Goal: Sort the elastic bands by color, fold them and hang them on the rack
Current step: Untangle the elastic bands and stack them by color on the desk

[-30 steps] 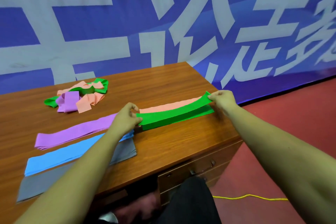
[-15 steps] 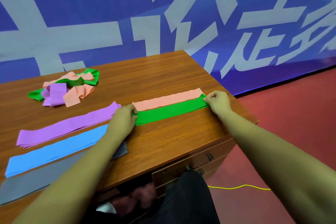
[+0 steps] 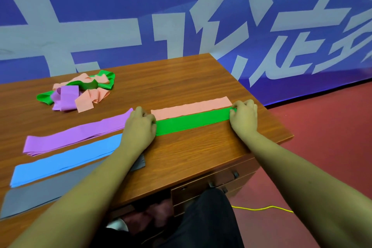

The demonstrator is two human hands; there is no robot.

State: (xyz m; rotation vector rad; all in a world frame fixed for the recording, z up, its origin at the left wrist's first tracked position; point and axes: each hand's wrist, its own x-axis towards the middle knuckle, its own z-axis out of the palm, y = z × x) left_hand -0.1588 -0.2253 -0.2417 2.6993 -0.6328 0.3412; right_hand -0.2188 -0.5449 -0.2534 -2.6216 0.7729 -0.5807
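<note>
The green band (image 3: 191, 121) lies flat. The left hand (image 3: 138, 127) and right hand (image 3: 244, 119) pinch its ends, fingers curled, with a pink band (image 3: 191, 107) just behind it.

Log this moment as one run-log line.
green band: flat on desk, alongside pink band | left hand: holds its left end | right hand: holds its right end | unsorted pile: far left

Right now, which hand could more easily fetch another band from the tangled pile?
Probably the left hand: the pile lies on its side of the table, while the right hand pinches the green band's far end.
</note>
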